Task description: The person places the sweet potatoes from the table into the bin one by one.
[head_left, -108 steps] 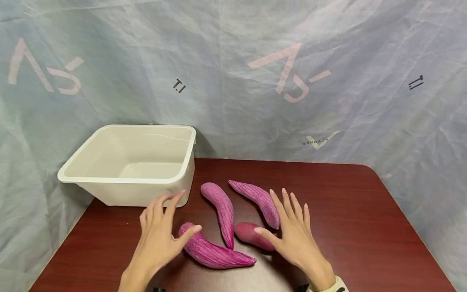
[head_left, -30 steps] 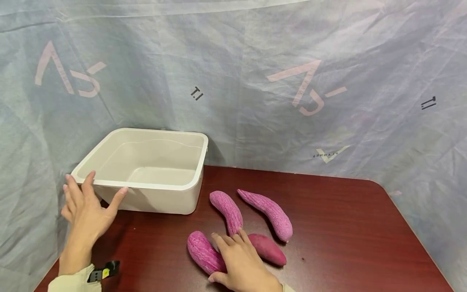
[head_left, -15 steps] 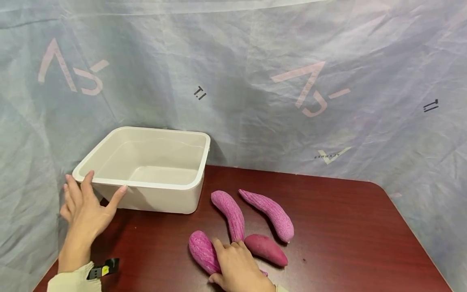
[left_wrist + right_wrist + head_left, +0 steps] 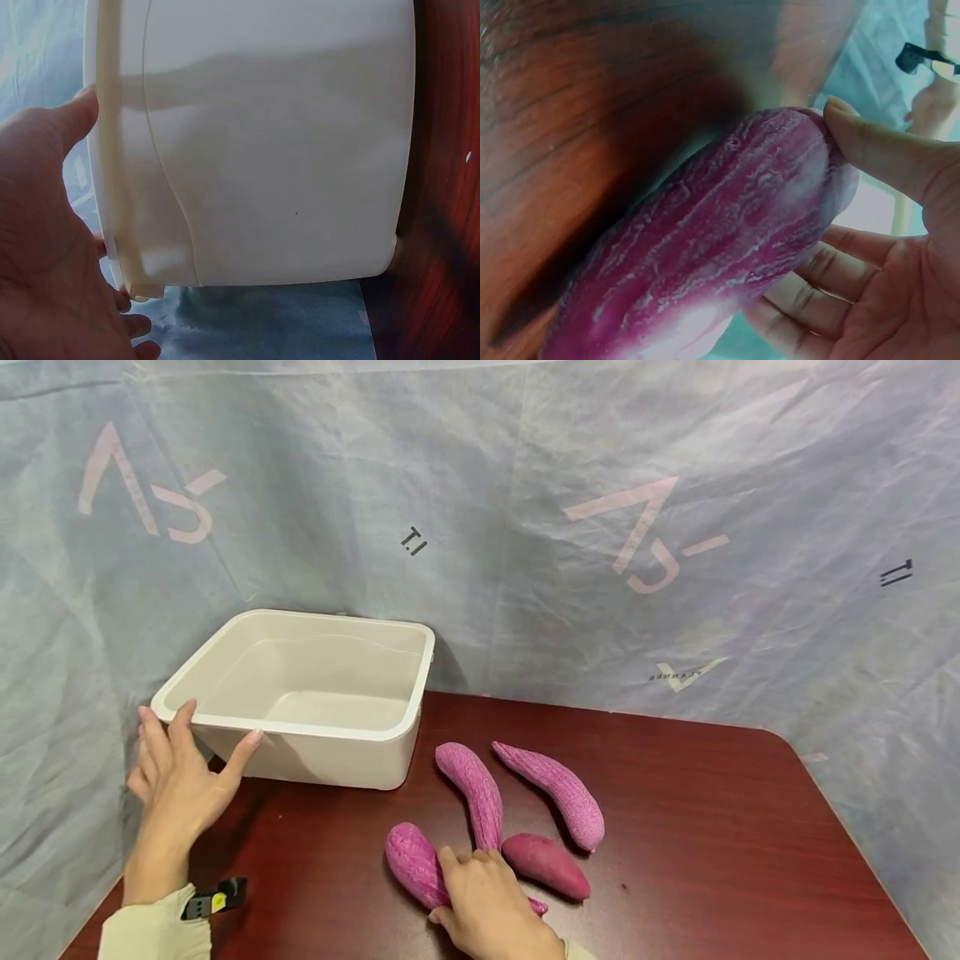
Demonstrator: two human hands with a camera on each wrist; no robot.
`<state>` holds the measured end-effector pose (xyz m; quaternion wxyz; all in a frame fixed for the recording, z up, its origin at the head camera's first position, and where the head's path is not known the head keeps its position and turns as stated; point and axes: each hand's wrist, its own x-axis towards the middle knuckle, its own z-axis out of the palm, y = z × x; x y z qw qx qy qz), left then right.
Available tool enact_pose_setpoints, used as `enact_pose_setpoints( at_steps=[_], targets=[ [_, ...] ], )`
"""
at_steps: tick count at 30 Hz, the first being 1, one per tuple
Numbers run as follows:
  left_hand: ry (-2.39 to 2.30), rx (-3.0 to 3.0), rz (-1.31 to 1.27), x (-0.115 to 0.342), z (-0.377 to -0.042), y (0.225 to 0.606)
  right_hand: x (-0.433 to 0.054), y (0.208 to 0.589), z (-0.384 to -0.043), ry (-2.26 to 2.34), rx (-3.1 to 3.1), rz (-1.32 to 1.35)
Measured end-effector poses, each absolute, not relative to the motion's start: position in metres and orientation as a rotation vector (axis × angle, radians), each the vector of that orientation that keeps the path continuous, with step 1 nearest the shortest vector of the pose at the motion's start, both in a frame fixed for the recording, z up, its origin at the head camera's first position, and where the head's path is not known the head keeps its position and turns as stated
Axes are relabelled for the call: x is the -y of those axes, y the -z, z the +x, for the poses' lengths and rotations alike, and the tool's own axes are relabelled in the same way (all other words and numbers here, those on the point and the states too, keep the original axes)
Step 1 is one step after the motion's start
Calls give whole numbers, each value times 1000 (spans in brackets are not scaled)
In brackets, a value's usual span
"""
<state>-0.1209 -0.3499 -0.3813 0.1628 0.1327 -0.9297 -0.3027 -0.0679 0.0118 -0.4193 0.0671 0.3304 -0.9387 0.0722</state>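
My left hand [image 4: 180, 785] is at the front left corner of a white plastic basin [image 4: 337, 764]. Its thumb and fingers, mostly straight, rest at the rim; in the left wrist view, the thumb [image 4: 75, 116] touches the basin's edge. With thumb and fingers around its middle, my right hand [image 4: 487, 902] grips the nearest streaked purple eggplant [image 4: 411, 858]. That eggplant [image 4: 705, 225] fills much of the right wrist view, and in the head view the hand hides its middle. Just beyond lies a second eggplant [image 4: 472, 781], its narrow end meeting the right knuckles.
A third eggplant [image 4: 555, 785] lies farther right on the dark red-brown table [image 4: 712, 843]. Between it and the right hand is a smooth reddish sweet potato [image 4: 546, 863]. A grey printed cloth [image 4: 487, 527] hangs behind the table and along its sides.
My left hand has moved left from the eggplants to the basin's rim. From beside the sweet potato, my right hand has come left and taken hold of the nearest eggplant.
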Motion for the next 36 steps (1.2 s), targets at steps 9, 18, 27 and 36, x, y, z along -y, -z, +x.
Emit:
enact_pose_setpoints(
  at_steps=[9,18,27,36],
  targets=[
    [895,2638,368,352,-122,380,-10,409,-65,-213,2747,947],
    [898,2651,382,352,-122,379,-11,398,-64,-236,2698,943],
    [905,2669,393,352,-121,382,-9,388,-64,-243,2709,924],
    [920,2662,400,351,-121,379,-8,372,-73,-268,2713,899]
  ],
)
